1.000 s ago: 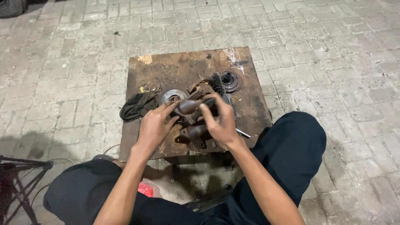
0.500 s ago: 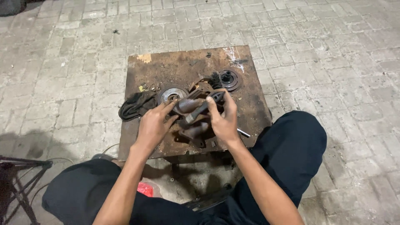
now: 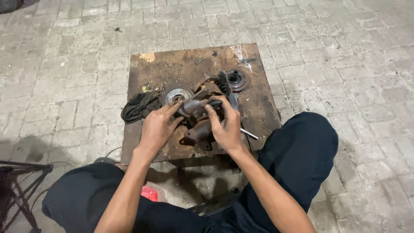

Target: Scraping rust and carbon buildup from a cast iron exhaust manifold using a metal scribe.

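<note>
A rusty cast-metal machine part lies in the middle of a small rusty metal table. My left hand rests against its left side, fingers spread and touching its upper arm. On the other side, my right hand curls its fingers over the top of the same part and grips it. A black bristle brush sticks up just behind the part.
A round metal disc and a dark rag lie left of the part. A round flanged piece sits at the back right, and a thin metal rod near the right edge. Brick paving surrounds the table; a red object lies underneath.
Both hands have shifted slightly on the part, the right hand closing further over its top. The part itself has barely moved.
</note>
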